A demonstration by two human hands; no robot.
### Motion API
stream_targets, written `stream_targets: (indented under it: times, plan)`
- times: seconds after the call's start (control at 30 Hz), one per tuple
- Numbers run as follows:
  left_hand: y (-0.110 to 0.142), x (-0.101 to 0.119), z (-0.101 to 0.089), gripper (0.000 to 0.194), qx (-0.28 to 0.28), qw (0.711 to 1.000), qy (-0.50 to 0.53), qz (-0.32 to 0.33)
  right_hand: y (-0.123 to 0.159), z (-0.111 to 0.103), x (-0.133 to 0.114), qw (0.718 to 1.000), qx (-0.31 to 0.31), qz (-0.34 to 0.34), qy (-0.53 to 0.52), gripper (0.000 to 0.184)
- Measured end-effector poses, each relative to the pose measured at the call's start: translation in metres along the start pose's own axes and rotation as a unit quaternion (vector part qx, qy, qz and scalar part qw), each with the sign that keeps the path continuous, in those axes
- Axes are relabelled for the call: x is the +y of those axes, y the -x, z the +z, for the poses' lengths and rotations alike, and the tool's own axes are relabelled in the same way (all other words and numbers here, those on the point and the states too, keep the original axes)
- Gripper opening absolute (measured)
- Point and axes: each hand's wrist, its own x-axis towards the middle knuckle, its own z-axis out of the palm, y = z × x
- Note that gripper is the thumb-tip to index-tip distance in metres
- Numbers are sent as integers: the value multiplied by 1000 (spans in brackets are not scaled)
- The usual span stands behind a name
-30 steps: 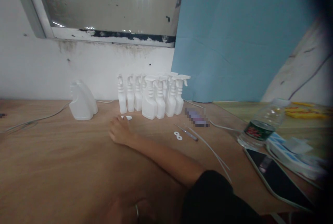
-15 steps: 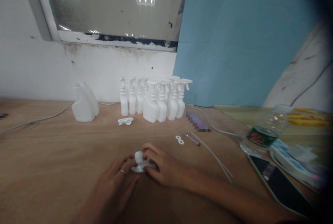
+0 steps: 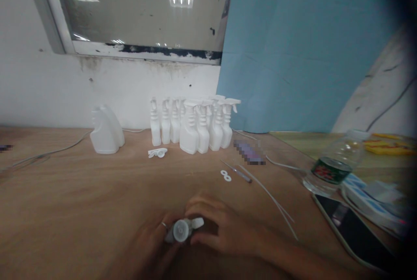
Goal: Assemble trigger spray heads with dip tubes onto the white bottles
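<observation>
Grip: both hands, left hand (image 3: 148, 249) and right hand (image 3: 228, 230), pinch one white spray head (image 3: 183, 229) between them, low over the table (image 3: 81, 197). Advise keeping fingertips clear of its round opening; spare head (image 3: 157, 153) lies beyond.

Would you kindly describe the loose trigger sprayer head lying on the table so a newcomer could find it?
Start at the cluster of white spray bottles by the wall. Just front-left of it lies the sprayer head, flat on the wood, the only one there not on a bottle.
</observation>
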Motion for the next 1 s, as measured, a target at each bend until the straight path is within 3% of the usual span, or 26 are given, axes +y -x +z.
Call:
stream_targets:
  times: [0.1,0.2,0.3,0.4,0.7,0.8,0.93,1.0]
  plan:
    - [0,5,-2,20,3,1000,-6,-7,-1,-25,29,987,79,101,101,23]
    - [-1,7,-2,23,-13,999,2,-42,5,-44,73,942,91,208,249,24]
    - [-2,9,-2,27,-35,995,31,-91,15,-49,105,931,84,236,266,26]
    - [-2,9,-1,26,-54,993,45,-99,21,-44,116,934,73,237,256,23]
    - [-1,-3,2,34,-12,999,33,-30,12,-42,113,944,126,254,166,16]
    - [0,-4,5,40,9,999,28,-21,6,-39,95,953,139,234,130,11]
    - [1,-5,11,40,2,999,46,-25,-1,-19,41,978,132,140,74,17]
    - [1,-8,14,42,3,998,62,-10,-1,-6,14,991,124,20,53,19]
